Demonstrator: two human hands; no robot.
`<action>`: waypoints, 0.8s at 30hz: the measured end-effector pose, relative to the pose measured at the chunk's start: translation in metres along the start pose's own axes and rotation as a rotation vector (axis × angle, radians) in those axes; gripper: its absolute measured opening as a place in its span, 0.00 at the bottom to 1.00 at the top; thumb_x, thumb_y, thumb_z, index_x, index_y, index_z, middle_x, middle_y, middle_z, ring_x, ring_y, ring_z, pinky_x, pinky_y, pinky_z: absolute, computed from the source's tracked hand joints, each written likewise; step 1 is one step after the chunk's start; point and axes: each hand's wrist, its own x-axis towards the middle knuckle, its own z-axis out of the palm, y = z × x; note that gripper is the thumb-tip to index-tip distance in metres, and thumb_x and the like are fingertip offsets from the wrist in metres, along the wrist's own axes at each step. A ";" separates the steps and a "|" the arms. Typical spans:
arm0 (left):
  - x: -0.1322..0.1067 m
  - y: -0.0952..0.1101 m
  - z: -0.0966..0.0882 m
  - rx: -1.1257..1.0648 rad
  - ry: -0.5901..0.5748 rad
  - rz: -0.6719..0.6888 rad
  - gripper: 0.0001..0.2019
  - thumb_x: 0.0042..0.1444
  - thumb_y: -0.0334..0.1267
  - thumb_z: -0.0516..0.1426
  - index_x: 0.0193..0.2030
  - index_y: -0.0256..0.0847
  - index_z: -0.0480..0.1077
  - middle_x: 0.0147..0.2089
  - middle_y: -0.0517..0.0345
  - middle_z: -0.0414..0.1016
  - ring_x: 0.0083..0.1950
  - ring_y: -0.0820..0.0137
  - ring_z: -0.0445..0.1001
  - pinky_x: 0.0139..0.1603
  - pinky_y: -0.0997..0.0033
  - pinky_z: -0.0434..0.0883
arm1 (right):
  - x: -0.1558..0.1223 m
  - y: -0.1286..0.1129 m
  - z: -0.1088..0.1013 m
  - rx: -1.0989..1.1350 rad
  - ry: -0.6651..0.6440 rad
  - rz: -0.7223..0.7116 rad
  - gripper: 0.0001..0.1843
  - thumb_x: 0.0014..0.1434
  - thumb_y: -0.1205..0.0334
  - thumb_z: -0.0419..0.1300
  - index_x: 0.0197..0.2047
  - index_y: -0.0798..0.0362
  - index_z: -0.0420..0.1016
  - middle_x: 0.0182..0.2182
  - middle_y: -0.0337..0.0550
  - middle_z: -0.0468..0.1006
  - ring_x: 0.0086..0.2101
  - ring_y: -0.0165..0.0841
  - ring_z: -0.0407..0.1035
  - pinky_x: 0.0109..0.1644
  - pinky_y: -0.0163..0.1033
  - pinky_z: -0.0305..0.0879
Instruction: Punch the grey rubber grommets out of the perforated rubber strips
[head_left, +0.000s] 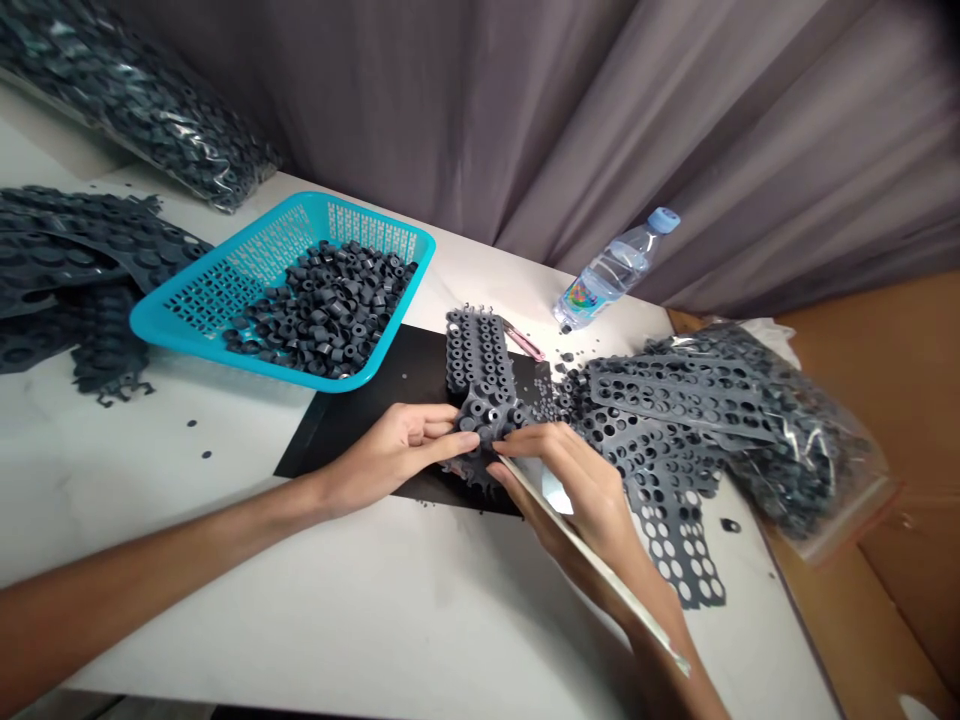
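A dark grey rubber sheet [480,365] studded with small ring parts lies over a black mat [360,410] in the middle of the white table. My left hand [397,450] pinches the sheet's near left edge with curled fingers. My right hand [577,490] grips the near right edge, fingertips pressed on the rings. A thin pale strip [600,575] runs along my right wrist and palm; whether that hand holds it I cannot tell.
A turquoise basket [217,300] with several loose grey rings stands at the left. Punched-out rubber sheets [675,410] and a clear bag [817,470] pile at the right. A water bottle [611,270] lies behind. More sheets [67,260] and a bag [142,100] sit far left. A pink tool [523,343] lies nearby.
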 end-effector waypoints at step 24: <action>0.000 -0.007 0.002 0.041 0.008 0.035 0.14 0.65 0.47 0.62 0.36 0.38 0.68 0.31 0.63 0.66 0.36 0.71 0.68 0.37 0.73 0.66 | 0.000 -0.002 0.016 -0.247 0.062 -0.038 0.09 0.71 0.63 0.60 0.53 0.53 0.73 0.44 0.46 0.80 0.42 0.37 0.72 0.42 0.41 0.70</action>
